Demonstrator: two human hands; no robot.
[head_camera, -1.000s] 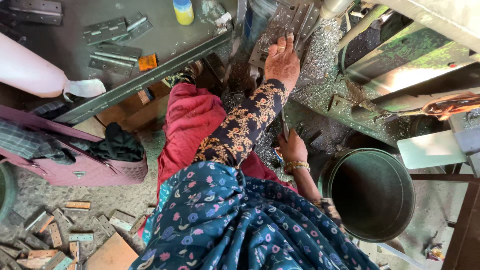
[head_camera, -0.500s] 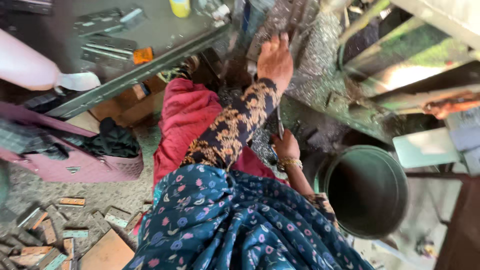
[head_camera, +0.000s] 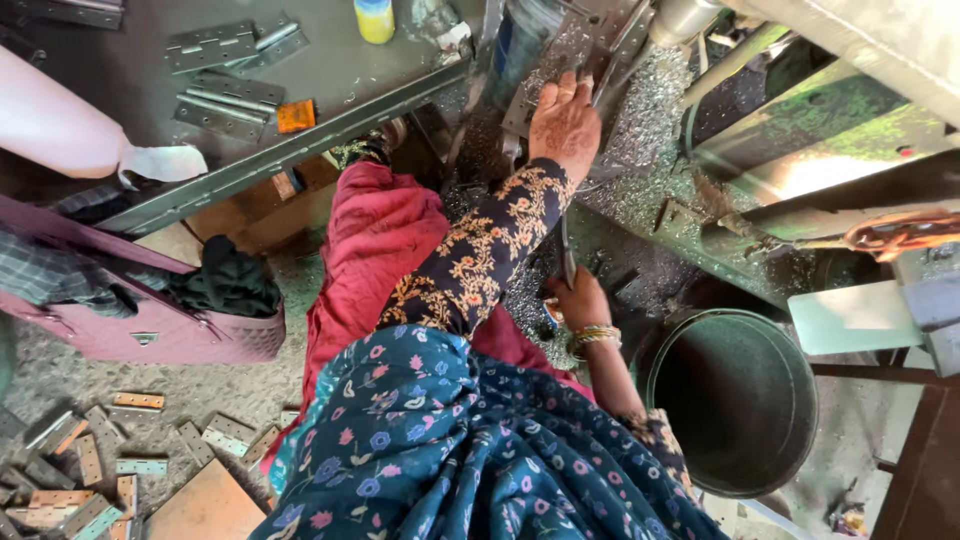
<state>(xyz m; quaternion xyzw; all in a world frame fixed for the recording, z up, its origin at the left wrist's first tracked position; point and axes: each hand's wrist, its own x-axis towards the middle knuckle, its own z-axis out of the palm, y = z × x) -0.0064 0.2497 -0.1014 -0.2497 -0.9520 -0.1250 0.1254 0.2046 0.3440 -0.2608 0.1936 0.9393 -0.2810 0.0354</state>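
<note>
While our left hand (head_camera: 566, 125) is pressing flat, fingers spread, on a metal hinge plate (head_camera: 520, 108) at the machine bed at twelve o'clock, our right hand (head_camera: 580, 300) is closing around a thin metal rod (head_camera: 567, 250) lower down, at about five o'clock from it. We are judging it best to be keeping the plate pinned squarely and fingertips away from the swarf (head_camera: 650, 150), with the empty bucket (head_camera: 735, 400) at four o'clock.

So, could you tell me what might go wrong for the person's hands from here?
The left hand rests flat on a machine bed strewn with metal shavings, which could cut bare skin. The right hand holds a thin metal lever below; loose sleeves and bangles might catch on the machinery.
</note>
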